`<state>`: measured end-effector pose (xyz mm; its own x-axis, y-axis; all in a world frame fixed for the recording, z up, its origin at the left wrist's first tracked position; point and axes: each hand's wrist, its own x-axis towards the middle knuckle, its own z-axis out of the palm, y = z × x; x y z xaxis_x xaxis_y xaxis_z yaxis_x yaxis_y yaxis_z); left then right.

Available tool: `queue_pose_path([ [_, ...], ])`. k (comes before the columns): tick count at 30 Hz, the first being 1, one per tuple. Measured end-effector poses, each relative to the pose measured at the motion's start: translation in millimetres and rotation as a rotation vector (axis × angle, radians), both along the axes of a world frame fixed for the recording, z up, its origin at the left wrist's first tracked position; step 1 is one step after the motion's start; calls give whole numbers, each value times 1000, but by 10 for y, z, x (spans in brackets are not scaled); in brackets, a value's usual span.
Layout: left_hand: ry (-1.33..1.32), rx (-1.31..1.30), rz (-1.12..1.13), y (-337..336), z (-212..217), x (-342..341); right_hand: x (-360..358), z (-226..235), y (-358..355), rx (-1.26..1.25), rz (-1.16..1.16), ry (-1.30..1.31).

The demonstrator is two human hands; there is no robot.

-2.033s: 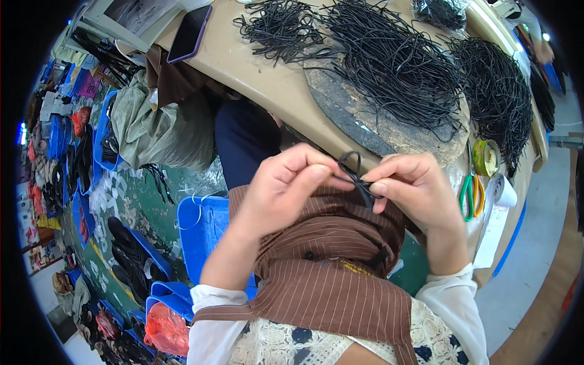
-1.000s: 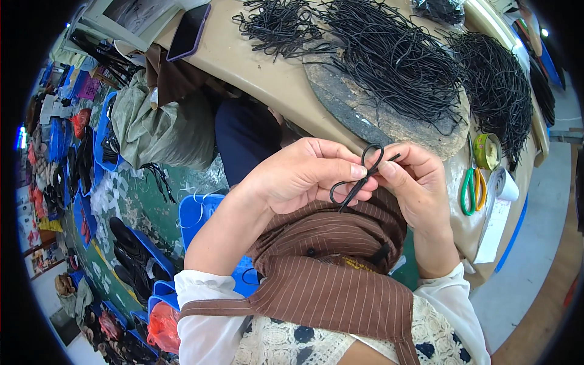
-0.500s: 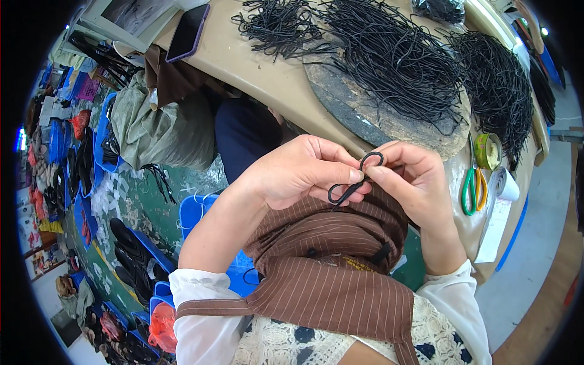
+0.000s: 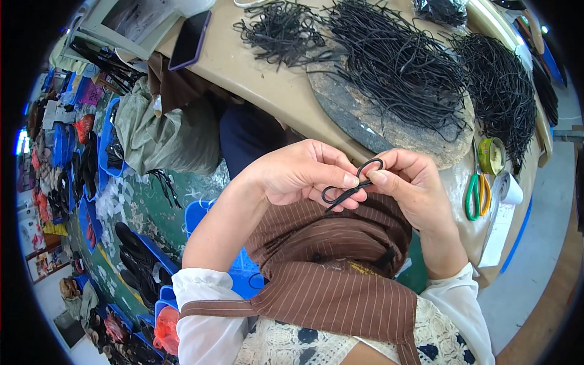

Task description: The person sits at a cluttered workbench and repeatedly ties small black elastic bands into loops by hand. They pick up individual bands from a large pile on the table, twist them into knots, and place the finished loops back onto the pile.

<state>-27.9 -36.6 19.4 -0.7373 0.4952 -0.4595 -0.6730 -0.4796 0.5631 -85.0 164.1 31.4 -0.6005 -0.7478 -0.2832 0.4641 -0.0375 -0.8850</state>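
A thin black cord [image 4: 344, 195], bent into loops, is held between my two hands over my apron-covered lap. My left hand [image 4: 307, 174] pinches its middle between thumb and fingers, with one loop sticking out below the fingertips. At the cord's upper loop, my right hand [image 4: 410, 182] grips with thumb and forefinger. Where the strands cross is partly hidden by the fingertips. Beyond my hands, a big pile of similar black cords [image 4: 395, 61] lies on a round worn board [image 4: 340, 115] on the table.
More black cords lie in a small heap [image 4: 283, 33] and a long bundle [image 4: 499, 91]. Green-and-orange-handled scissors [image 4: 472, 194], a tape roll [image 4: 490, 156] and a white paper roll [image 4: 510, 190] are at right. A phone [image 4: 190, 39] rests near the table's left edge. Blue bins [image 4: 243, 267] stand on the floor.
The cord's lower loop has swung slightly left and the cord lies flatter between my fingers. Both hands keep their pinch. The whole view has shifted a little.
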Motion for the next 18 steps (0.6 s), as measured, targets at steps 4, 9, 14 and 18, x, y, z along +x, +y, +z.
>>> queue_pose_path([
  [4,285,-221,180,-316,124,-257,10,39,-82,-33,-140,90],
  [9,734,-1527,779,-1113,113,-924,-33,-96,-54,24,-163,126],
  [14,-25,-2280,829,-1712,-163,-911,-57,-400,76,139,-244,301],
  [18,-58,-2182,737,-2038,-623,-708,-62,-511,123,178,-236,336],
])
